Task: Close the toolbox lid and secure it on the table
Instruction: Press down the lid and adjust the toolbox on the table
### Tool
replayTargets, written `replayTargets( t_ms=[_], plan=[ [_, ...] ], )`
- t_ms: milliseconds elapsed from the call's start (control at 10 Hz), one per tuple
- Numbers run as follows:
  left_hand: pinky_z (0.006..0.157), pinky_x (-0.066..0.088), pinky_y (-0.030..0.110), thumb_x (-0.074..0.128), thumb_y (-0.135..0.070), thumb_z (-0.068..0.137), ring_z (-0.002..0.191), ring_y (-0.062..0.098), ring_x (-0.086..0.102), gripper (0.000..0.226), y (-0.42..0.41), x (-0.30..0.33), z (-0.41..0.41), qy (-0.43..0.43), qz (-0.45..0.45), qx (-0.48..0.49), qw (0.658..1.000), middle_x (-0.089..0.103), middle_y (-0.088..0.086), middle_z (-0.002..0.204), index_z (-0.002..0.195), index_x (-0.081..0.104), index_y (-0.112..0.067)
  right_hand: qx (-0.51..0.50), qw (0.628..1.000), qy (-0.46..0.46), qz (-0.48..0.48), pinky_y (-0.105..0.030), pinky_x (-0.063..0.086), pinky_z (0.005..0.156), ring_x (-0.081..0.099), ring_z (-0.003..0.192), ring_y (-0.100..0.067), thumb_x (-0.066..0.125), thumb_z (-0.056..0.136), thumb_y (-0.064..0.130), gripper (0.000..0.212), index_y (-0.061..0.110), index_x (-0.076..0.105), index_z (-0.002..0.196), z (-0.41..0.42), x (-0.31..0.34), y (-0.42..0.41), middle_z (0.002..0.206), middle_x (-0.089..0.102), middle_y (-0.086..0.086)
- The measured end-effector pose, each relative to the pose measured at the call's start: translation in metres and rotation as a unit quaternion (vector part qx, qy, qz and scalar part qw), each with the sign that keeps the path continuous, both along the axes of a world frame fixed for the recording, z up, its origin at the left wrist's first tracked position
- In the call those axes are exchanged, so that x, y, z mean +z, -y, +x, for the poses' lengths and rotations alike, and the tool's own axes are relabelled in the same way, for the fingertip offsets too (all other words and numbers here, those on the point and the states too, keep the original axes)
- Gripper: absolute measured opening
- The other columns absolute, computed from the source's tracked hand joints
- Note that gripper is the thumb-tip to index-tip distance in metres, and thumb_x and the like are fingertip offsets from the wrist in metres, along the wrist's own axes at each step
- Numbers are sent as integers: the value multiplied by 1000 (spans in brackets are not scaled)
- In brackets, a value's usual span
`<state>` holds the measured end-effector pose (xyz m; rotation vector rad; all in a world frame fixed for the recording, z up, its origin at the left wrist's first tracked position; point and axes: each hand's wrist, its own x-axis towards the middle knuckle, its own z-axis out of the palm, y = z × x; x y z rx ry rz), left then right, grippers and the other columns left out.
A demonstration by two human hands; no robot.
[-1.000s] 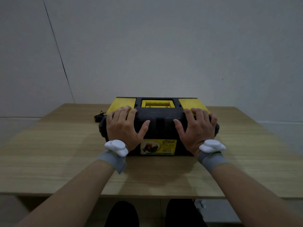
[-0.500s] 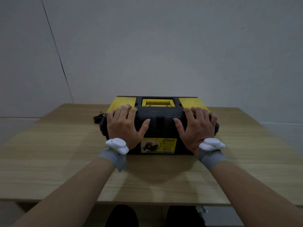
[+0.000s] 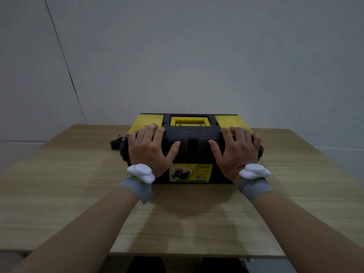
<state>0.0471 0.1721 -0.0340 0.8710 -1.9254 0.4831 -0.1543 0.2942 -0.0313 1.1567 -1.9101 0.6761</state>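
A: Near edge first, what've I got?
B: Two forearms, 2 grey wristbands w/ white trackers. My left hand [image 3: 148, 149] and right hand [image 3: 237, 152] lie flat, fingers spread, pressing on one toolbox [image 3: 190, 149] (lid down), mid table [image 3: 59, 184].
A: Beyond?
B: One small black item [image 3: 116, 143] at its left.

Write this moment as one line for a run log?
lid: down | left hand: flat on toolbox front-left | right hand: flat on front-right | toolbox: on table

Toolbox [image 3: 190, 142] black, with yellow lid panels, yellow label at front. Table [image 3: 59, 184] light wood grain. Wristbands [image 3: 137, 187] grey, white trackers [image 3: 140, 172] on top. Wall [image 3: 197, 56] pale grey.
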Motion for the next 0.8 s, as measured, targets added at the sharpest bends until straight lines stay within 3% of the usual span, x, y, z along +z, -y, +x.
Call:
replayTargets(
  t_ms=[800],
  plan=[
    [91, 38, 43, 46, -60, 90, 105, 33, 62, 58, 11, -1, -4, 5, 19, -11, 1000, 68, 13, 113, 108, 68, -9, -4, 999, 15, 31, -45, 29, 92, 54, 104, -32, 37, 90, 61, 56, 17, 62, 114, -1, 1, 8, 111, 61, -13]
  ],
)
